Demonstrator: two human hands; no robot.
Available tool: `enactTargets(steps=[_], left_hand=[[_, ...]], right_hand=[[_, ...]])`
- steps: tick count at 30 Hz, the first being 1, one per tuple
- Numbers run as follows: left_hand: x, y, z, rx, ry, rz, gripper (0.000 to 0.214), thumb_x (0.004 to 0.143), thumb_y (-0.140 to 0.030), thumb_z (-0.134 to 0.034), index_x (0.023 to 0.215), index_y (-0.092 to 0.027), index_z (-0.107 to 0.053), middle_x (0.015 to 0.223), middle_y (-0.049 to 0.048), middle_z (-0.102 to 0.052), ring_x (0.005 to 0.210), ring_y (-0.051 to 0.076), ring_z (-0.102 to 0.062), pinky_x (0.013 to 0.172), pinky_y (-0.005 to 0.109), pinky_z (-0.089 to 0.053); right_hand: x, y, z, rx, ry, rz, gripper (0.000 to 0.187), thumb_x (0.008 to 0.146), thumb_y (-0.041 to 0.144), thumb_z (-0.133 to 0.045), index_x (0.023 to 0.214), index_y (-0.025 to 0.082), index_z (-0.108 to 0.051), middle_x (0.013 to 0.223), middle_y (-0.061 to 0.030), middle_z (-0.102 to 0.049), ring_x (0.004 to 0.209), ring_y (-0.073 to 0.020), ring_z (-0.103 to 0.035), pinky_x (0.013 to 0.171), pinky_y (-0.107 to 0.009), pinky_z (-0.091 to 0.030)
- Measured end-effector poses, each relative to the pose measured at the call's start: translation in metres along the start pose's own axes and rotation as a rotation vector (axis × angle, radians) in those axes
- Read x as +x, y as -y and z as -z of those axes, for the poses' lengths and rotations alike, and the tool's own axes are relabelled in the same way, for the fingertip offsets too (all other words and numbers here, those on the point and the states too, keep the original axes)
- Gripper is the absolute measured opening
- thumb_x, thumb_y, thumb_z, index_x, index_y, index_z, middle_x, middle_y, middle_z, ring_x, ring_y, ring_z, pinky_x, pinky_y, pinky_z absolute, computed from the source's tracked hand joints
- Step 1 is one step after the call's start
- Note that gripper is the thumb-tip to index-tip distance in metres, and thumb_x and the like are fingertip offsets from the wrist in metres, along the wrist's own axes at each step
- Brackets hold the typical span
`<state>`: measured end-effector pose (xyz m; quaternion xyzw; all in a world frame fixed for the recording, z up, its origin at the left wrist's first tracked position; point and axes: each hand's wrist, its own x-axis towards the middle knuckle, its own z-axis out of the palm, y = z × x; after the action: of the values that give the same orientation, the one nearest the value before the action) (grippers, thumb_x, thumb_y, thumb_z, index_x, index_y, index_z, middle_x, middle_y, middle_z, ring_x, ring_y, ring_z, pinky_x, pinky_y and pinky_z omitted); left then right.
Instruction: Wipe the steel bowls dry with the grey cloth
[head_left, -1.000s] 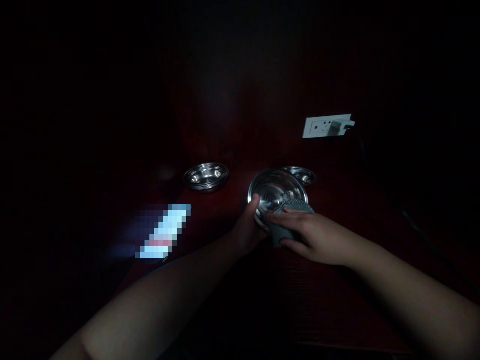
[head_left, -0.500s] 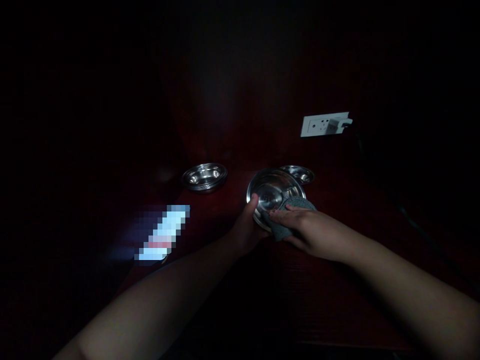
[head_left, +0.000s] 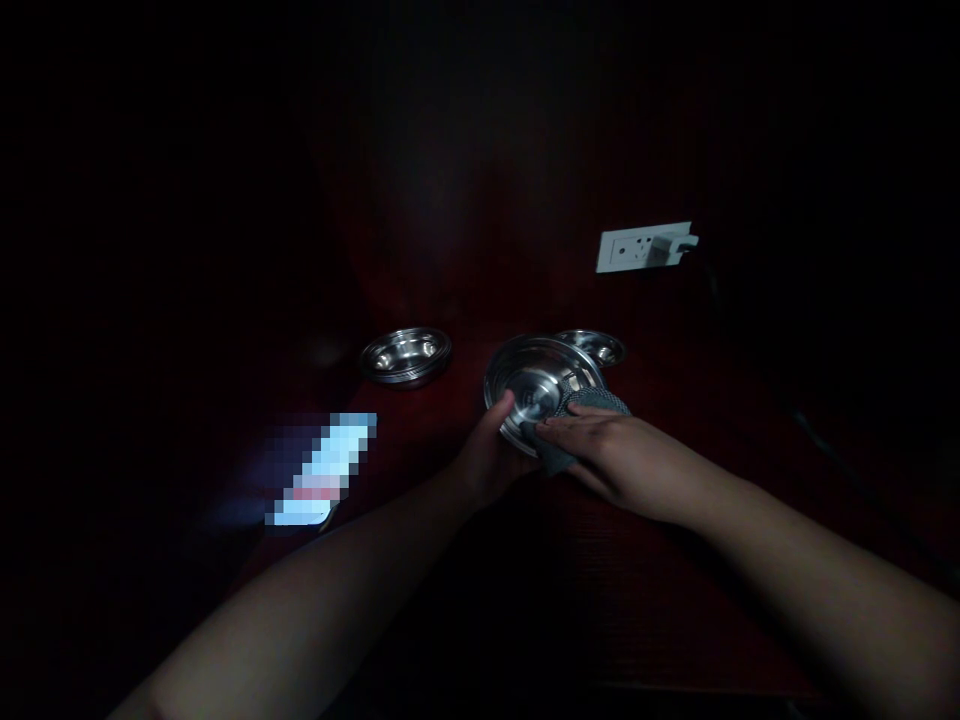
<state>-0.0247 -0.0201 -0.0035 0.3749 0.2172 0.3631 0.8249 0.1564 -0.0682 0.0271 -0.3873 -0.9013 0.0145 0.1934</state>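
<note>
A shiny steel bowl (head_left: 536,365) is tilted towards me above the dark red table. My left hand (head_left: 491,450) grips its near left rim, thumb inside and fingers hidden underneath. A grey-green checked cloth (head_left: 600,400) lies over the bowl's near right rim. My right hand (head_left: 611,455) holds this cloth and presses it against the bowl, the fingers stretched over the fabric. Behind the held bowl, partly covered by it, sits another steel bowl (head_left: 600,347). A stack of steel bowls (head_left: 407,357) stands to the left.
A lit, pixelated screen (head_left: 322,470) lies at the left of the table (head_left: 675,600). On the dark back wall is a white socket plate (head_left: 626,250) with a white plug (head_left: 670,247) in it. A dim cable (head_left: 814,435) runs at the right. Most surroundings are very dark.
The held bowl has shifted slightly left and turned a little in my left hand. My right hand stays on the cloth. The whole view has moved slightly.
</note>
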Motion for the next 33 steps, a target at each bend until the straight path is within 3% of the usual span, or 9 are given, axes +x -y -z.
enactTargets(steps=[4,7,14,20,23,26,28,30,33], left_hand=[[-0.003,0.003,0.001,0.075,-0.024,-0.021,0.042,0.076,-0.043,-0.07,0.105,-0.013,-0.067,0.106,0.0112,-0.069,0.1,0.024,-0.063,0.09,0.04,-0.049],[-0.004,0.006,0.0,0.116,-0.048,-0.071,0.038,0.069,-0.031,-0.077,0.103,-0.015,-0.067,0.105,0.0089,-0.069,0.099,0.023,-0.063,0.089,0.041,-0.05],[-0.003,0.01,-0.003,0.136,-0.116,-0.142,0.033,0.06,-0.019,-0.076,0.091,-0.013,-0.069,0.088,0.0056,-0.07,0.081,0.017,-0.063,0.075,0.03,-0.048],[-0.003,0.009,-0.003,0.116,-0.195,-0.132,0.032,0.06,-0.019,-0.073,0.091,-0.014,-0.067,0.093,0.0063,-0.069,0.085,0.02,-0.062,0.077,0.034,-0.05],[-0.002,0.008,-0.004,0.081,-0.224,-0.163,0.035,0.061,-0.018,-0.072,0.096,-0.015,-0.066,0.1,0.0074,-0.068,0.092,0.021,-0.062,0.08,0.037,-0.051],[-0.002,0.008,-0.006,0.077,-0.26,-0.164,0.04,0.061,-0.016,-0.074,0.1,-0.015,-0.064,0.102,0.0082,-0.067,0.094,0.023,-0.062,0.083,0.041,-0.051],[-0.003,0.007,-0.007,0.082,-0.256,-0.172,0.043,0.06,-0.015,-0.075,0.102,-0.016,-0.063,0.102,0.0082,-0.067,0.095,0.024,-0.062,0.085,0.044,-0.051],[-0.003,0.007,-0.007,0.089,-0.237,-0.183,0.044,0.061,-0.015,-0.075,0.103,-0.017,-0.063,0.104,0.0083,-0.067,0.097,0.025,-0.062,0.086,0.045,-0.051],[-0.003,0.008,-0.006,0.095,-0.225,-0.184,0.047,0.06,-0.016,-0.077,0.105,-0.017,-0.062,0.106,0.0087,-0.067,0.099,0.026,-0.062,0.086,0.046,-0.052]], right_hand=[[0.002,0.005,0.005,0.028,0.015,-0.017,0.028,0.092,0.02,-0.051,0.118,0.018,-0.062,0.115,-0.009,-0.071,0.105,-0.0233,-0.067,0.101,-0.04,-0.046],[0.003,0.006,0.005,0.031,0.025,-0.02,0.024,0.092,0.019,-0.051,0.112,0.018,-0.064,0.107,-0.0083,-0.072,0.099,-0.0229,-0.068,0.098,-0.039,-0.048],[0.002,0.002,0.002,0.05,0.013,-0.002,0.038,0.088,0.021,-0.057,0.125,0.021,-0.059,0.121,-0.0082,-0.068,0.111,-0.0243,-0.065,0.106,-0.043,-0.042],[0.001,-0.006,0.005,-0.049,-0.094,-0.024,0.038,0.084,0.033,-0.063,0.12,0.02,-0.063,0.132,-0.0106,-0.062,0.129,-0.0313,-0.051,0.115,-0.057,-0.026],[0.001,-0.016,0.006,-0.119,-0.311,-0.154,0.039,0.084,0.037,-0.062,0.118,0.018,-0.063,0.135,-0.0128,-0.058,0.132,-0.033,-0.046,0.113,-0.058,-0.027],[0.002,-0.025,0.008,-0.093,-0.479,-0.353,0.039,0.082,0.038,-0.063,0.114,0.015,-0.06,0.122,-0.0156,-0.063,0.115,-0.0314,-0.059,0.098,-0.048,-0.046],[0.003,-0.029,0.007,-0.012,-0.468,-0.514,0.039,0.081,0.043,-0.063,0.108,0.016,-0.059,0.107,-0.0137,-0.068,0.094,-0.0289,-0.066,0.08,-0.042,-0.053],[0.004,-0.032,0.005,0.101,-0.385,-0.638,0.039,0.082,0.05,-0.06,0.104,0.018,-0.059,0.095,-0.0107,-0.07,0.08,-0.0264,-0.067,0.069,-0.038,-0.052],[0.007,-0.032,-0.001,0.27,-0.253,-0.689,0.038,0.087,0.053,-0.051,0.096,0.018,-0.062,0.09,-0.0087,-0.071,0.078,-0.0241,-0.067,0.068,-0.034,-0.05]])
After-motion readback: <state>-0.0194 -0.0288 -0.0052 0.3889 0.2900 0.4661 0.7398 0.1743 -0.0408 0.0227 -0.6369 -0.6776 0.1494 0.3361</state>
